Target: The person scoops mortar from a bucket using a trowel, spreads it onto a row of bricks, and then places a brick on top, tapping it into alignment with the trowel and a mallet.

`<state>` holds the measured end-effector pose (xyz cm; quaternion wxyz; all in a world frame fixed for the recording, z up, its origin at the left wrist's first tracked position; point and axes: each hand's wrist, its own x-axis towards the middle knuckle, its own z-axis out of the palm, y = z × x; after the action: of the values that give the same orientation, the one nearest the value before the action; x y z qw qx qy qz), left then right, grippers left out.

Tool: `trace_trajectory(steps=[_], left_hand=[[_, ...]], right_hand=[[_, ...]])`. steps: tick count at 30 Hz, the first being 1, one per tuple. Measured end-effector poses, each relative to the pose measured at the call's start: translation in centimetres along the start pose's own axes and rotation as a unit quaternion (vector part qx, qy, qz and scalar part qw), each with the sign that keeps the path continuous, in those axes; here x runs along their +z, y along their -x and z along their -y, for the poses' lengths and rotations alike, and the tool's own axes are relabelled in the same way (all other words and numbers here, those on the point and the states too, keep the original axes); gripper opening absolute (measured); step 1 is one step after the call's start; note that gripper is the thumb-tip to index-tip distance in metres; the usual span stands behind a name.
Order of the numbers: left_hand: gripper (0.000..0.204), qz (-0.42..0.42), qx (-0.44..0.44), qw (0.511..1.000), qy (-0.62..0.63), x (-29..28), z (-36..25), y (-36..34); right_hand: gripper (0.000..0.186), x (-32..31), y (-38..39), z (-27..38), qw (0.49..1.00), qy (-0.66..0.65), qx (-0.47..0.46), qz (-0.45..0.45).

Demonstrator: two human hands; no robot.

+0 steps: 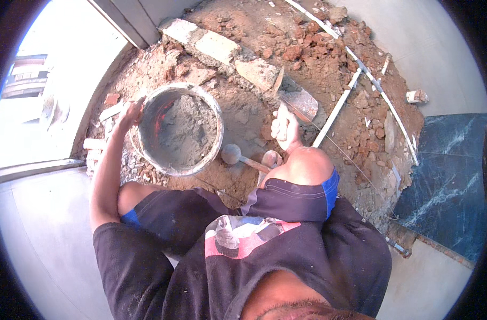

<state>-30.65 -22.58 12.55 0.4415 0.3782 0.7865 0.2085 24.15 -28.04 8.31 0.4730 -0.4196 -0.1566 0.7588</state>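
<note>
Your left hand [130, 113] is closed over the rim of the mortar pan [180, 129], centre-left of frame. The pan sits on the dirt and is roughly half full of grey mix, dry-looking and clumped toward its right side.

Your right hand [284, 128] is clamped on a trowel [299, 101] at centre frame, blade pointing up-right onto the grey patch at the lower end of the brick row [222, 50].

Status as I read it:
- The brick row runs from top centre down toward the trowel. A few blocks look set, with grey mortar showing at the lower end.
- The white guide strips [336, 109] and string line on the right are laid out over the rubble [318, 48].
- The rest of the bed is loose red rubble and soil, with no levelling or mortar spread visible there.
- Dark marble slab [446, 186] at lower right lies flat beside the dirt area; I can't tell whether it's fixed.
- The hammer [238, 156] lies on the ground just right of the pan, near your knee, untouched.

Judgement: early stage. Edge course partly done, plenty of mix in the pan, most of the bed still unfilled.
</note>
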Motion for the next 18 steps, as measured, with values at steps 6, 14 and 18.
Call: trace_trajectory(steps=[6, 14, 18], left_hand=[[0.052, 0.017, 0.025, 0.999, -0.017, 0.4, -1.7, 1.5], [0.06, -0.029, 0.085, 0.988, -0.129, 0.6, -2.5, 2.1], [0.065, -0.013, 0.041, 0.99, -0.131, -0.7, -1.8, 1.0]], right_hand=[[0.04, -1.7, -1.4, 0.6, 0.999, -0.008, 0.045, -0.017], [0.039, -2.4, -1.3, 1.0, 0.997, -0.039, 0.068, 0.006], [0.04, -2.2, -0.9, 0.3, 0.997, -0.05, 0.053, 0.029]])
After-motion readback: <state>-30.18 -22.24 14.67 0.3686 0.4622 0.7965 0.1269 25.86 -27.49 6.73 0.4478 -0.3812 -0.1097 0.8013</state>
